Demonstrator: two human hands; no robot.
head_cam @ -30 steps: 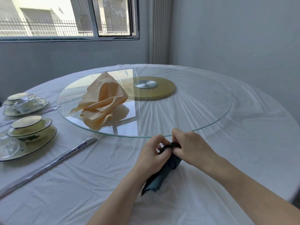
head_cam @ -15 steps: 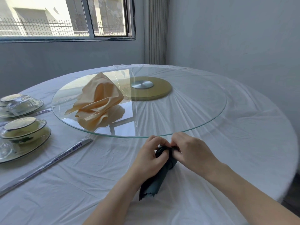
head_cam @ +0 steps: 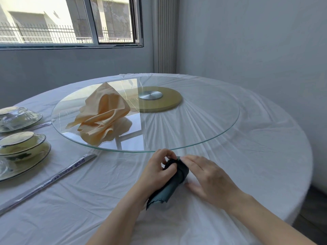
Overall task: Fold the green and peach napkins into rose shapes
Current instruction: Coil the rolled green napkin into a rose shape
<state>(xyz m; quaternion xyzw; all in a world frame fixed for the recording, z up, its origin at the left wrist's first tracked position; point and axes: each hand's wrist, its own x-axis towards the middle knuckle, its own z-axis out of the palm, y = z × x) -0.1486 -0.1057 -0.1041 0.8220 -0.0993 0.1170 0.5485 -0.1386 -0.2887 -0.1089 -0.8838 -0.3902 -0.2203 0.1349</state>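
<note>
The green napkin (head_cam: 175,179), a dark teal cloth, lay rolled into a tight tube on the white tablecloth (head_cam: 256,156). It was near the person's side of the table, just in front of the rim of the glass turntable (head_cam: 203,124). The roll ran slantwise, with its thick wound end toward the glass and its loose scalloped corner trailing back toward the person.

The left hand (head_cam: 156,171) held the wound end, with its fingers curled over it and its thumb pressed against the cloth. The right hand (head_cam: 210,179) lay on the other side of the roll and gripped nothing. Its fingers were nearly straight and close together, their tips touching the top of the wound end, and its thumb rested on the tablecloth beside the tube.

The peach napkin (head_cam: 104,117) sat well apart from the hands on the left part of the glass turntable. It stood in a loose crumpled peak with its ruffled edges spread on the glass. Under the middle of the glass was a gold disc (head_cam: 168,103) with a round metal hub (head_cam: 150,95).

At the left of the table a bowl (head_cam: 19,144) stood on a green-rimmed plate (head_cam: 35,160), with a second set of dishes (head_cam: 19,117) behind it. Wrapped chopsticks (head_cam: 67,172) lay slantwise between the plate and the hands. A window (head_cam: 70,20) was set in the far wall.
</note>
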